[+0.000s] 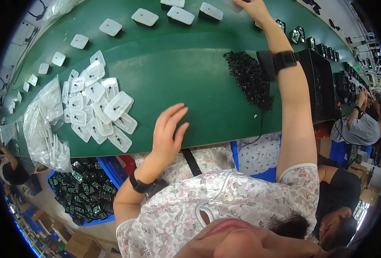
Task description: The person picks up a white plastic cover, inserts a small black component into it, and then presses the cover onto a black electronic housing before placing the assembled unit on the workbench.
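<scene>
My left hand (pixel 169 133) lies flat on the green table (pixel 177 64) near its front edge, fingers apart and holding nothing. A heap of white plastic cases (pixel 100 107) sits to its left. My right arm stretches far across the table, and my right hand (pixel 253 7) reaches the picture's top edge beside a white case (pixel 210 10). Its fingers are cut off by the rim, so its grip is hidden. A pile of small black parts (pixel 248 77) lies just left of that forearm. Both wrists carry black bands.
Single white cases (pixel 145 17) lie spaced along the table's far side. A clear plastic bag (pixel 44 124) lies left of the heap. A blue bin of green circuit boards (pixel 85 189) stands below the table. A black box (pixel 321 84) is at right. Other people (pixel 358 124) work nearby.
</scene>
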A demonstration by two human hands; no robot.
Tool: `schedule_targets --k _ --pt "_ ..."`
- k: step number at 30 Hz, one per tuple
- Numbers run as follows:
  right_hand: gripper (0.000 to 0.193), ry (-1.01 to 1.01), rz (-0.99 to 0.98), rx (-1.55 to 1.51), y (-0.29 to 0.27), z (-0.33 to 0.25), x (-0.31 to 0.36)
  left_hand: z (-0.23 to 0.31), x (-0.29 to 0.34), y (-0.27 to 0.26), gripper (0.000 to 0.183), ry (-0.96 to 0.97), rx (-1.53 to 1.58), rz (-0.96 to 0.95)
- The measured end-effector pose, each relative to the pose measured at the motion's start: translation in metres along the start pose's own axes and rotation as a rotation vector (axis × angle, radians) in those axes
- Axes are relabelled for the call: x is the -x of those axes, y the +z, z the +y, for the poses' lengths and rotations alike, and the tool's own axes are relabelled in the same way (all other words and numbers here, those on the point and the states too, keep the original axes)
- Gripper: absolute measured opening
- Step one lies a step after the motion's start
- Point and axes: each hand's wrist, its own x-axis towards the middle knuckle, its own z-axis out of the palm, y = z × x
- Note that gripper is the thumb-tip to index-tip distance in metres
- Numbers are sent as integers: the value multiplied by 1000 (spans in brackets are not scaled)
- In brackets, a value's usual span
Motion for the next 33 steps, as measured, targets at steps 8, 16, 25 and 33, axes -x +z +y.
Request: schedule_targets --k 8,16,25,33 --pt "36 88 -472 289 -10 63 -72 10 2 -2 32 101 -135 11" --pt "37 309 -452 336 -3 22 -62 13 2 -20 31 125 -167 77" --pt "32 -188 -198 260 5 0 -14 -17 18 -159 25 -130 -792 593" --pt "29 -59 -184 160 -37 -35 121 -116 114 -309 21 -543 -1124 707"
